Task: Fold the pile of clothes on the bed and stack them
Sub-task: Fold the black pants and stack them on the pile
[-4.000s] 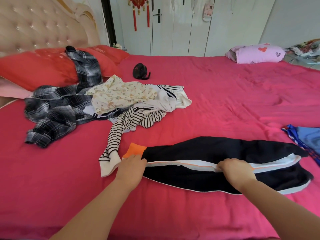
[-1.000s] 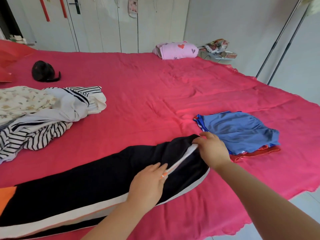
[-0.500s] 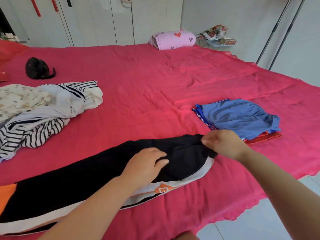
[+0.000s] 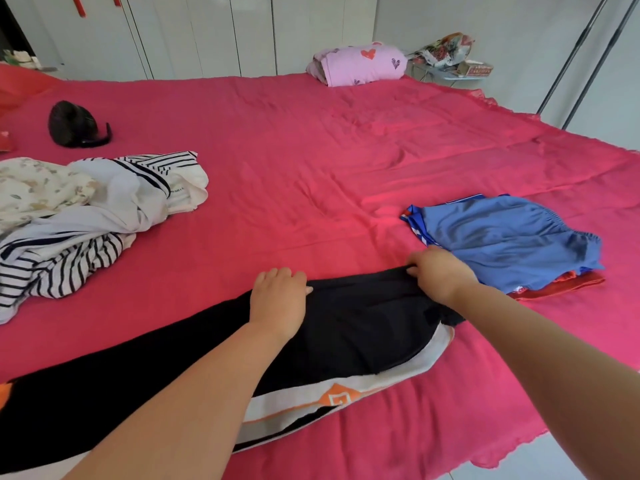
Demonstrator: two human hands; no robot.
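Bright pink-red cloth covers the whole bed (image 4: 311, 150), soft and a bit wrinkly, with white cupboard doors (image 4: 207, 29) behind. Far back near the bed's left edge we see a small round black thing (image 4: 74, 126); we cannot tell what it is. In front of it, at the left edge, sits the pile of clothes (image 4: 114, 216), lumpy and unfolded: a cream flowery cloth (image 4: 34, 188) and a striped top (image 4: 62, 268) with thin black and white lines. Along the near edge lie the black trousers (image 4: 363, 334), long and flat, with a wide white band and an orange shape on it. Our left hand (image 4: 278, 299) lies on them, fingers curled over their far edge, gripping it. Our right hand (image 4: 438, 271) pinches that same edge at the trousers' end. Just beside it, near the right edge of the bed, lie smooth blue shorts (image 4: 502, 237), folded, with a crinkly waistband, on top of a red cloth (image 4: 568, 284) that peeks out below.

Half a second ago our left hand lay lower, on the middle of the black cloth; now it is up at the far edge. Our right hand pinched the same end then too, and the pile and the shorts have not moved.
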